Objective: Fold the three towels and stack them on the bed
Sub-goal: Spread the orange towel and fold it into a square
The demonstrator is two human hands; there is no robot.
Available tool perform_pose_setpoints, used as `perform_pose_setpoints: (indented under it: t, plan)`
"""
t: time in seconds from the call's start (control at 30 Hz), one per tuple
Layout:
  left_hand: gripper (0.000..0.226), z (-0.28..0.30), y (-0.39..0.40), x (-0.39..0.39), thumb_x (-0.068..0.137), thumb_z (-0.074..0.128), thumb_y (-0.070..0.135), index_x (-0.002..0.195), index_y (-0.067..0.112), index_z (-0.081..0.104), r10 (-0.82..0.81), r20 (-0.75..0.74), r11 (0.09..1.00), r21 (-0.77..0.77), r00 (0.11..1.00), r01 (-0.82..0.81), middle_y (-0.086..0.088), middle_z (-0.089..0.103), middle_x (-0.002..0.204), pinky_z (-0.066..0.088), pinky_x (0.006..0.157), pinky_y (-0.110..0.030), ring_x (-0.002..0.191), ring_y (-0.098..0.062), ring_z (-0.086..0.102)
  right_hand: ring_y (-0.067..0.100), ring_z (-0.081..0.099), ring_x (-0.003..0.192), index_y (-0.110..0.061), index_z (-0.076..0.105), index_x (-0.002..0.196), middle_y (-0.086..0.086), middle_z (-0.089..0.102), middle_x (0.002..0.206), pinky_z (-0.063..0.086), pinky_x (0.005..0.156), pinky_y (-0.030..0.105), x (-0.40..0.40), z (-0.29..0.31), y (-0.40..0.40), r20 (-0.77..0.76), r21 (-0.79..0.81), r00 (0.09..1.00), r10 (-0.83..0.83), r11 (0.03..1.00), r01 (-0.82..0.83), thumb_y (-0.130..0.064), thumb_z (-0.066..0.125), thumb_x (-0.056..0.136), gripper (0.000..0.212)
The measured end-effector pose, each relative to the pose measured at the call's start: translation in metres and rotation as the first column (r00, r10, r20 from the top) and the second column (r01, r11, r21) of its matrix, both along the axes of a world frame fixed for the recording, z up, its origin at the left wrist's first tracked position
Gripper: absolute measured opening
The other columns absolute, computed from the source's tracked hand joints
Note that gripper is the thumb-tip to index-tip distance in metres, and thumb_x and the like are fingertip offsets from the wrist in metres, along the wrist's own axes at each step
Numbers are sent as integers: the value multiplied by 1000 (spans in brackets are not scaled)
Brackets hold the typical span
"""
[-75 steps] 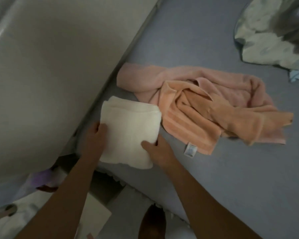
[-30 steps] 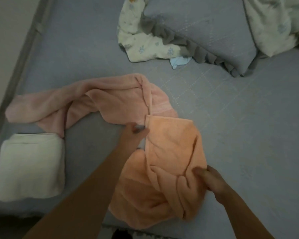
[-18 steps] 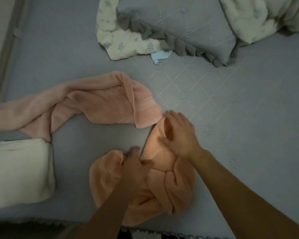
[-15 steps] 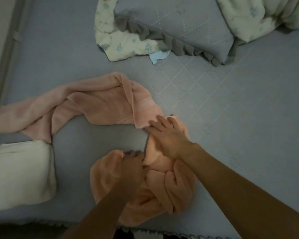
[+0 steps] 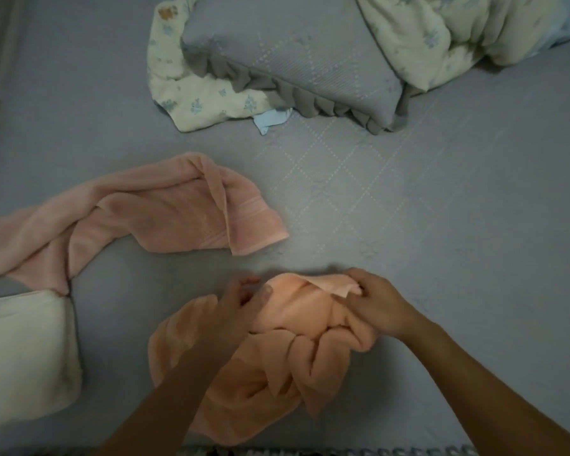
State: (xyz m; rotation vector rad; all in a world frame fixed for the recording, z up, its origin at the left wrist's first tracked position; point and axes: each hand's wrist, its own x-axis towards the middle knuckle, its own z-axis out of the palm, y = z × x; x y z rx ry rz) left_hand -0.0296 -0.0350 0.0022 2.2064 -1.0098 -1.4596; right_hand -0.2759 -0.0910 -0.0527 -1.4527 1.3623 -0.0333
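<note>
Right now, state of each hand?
Left hand: blurred over the orange towel, grip cannot be told.
Right hand: pinching the orange towel's corner.

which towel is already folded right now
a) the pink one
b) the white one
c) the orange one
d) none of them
b) the white towel lies as a neat flat rectangle at the left edge, while the pink towel sprawls loose and twisted, and the orange towel is bunched, with the right hand pinching an edge of it and the left hand at its other side.
</note>
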Motion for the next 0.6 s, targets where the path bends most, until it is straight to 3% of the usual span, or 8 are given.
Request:
perform_pose_setpoints:
  t: [0.1,0.2,0.27,0.3,0.37,0.4,0.5,0.6]
  plan:
    - [15,11,3,-23,95,53,26,92,14,61,-417,64,906,110,907,409,0,73,91,36,68,-5,75,3,56,-4,59,64,-24,65,82,-15,66,70,46,59,16,-17,17,-3,120,112,936,-331,941,319,-34,70,76,12]
    - [15,12,-6,-30,102,43,31,110,27,55,-624,339,778,185,704,601,9,58,97,24,67,-8,94,-12,53,13,62,75,-16,67,91,8,67,80,50,66,31,-30,37,-12,201,216,899,-388,913,346,-26,66,71,22]
    - [25,9,-16,-31,102,38,30,120,27,56,-423,492,904,173,761,390,1,65,110,28,61,-10,102,-21,59,15,61,77,-16,67,93,6,67,82,48,67,33,-42,45,-20,198,190,884,-423,902,388,-23,64,70,24]
    - [26,4,-20,-30,101,38,28,117,27,57,-251,500,966,77,829,247,-3,67,107,34,71,-16,101,-26,60,13,60,76,-17,67,91,2,67,81,47,67,31,-47,47,-25,183,150,875,-448,892,425,-23,62,68,25]
    - [20,-4,-35,-33,97,40,16,101,24,58,173,216,979,-144,961,-144,-3,63,85,39,76,-31,85,-27,58,10,57,73,-21,65,88,-5,64,76,45,64,24,-54,49,-34,129,62,879,-459,889,455,-26,61,65,24]
    - [22,-5,-43,-36,95,41,7,93,22,57,294,31,934,-224,955,-280,-2,56,76,39,70,-31,76,-23,53,7,55,70,-22,63,86,-8,62,74,43,59,20,-55,50,-37,94,32,893,-439,898,438,-29,62,65,22]
    - [29,4,-75,-41,93,42,0,89,24,58,272,-91,821,-498,958,-281,1,54,72,39,56,-22,62,-7,47,3,49,58,-21,59,82,-12,56,64,39,52,22,-55,52,-43,24,-1,931,-365,931,365,-45,65,66,30]
    - [19,7,-97,-33,89,57,20,99,35,59,99,-103,773,-618,990,-142,14,46,68,40,51,-14,57,2,43,12,44,60,-12,55,75,-6,48,61,32,56,30,-60,54,-50,89,-91,868,-489,863,496,-37,60,75,26]
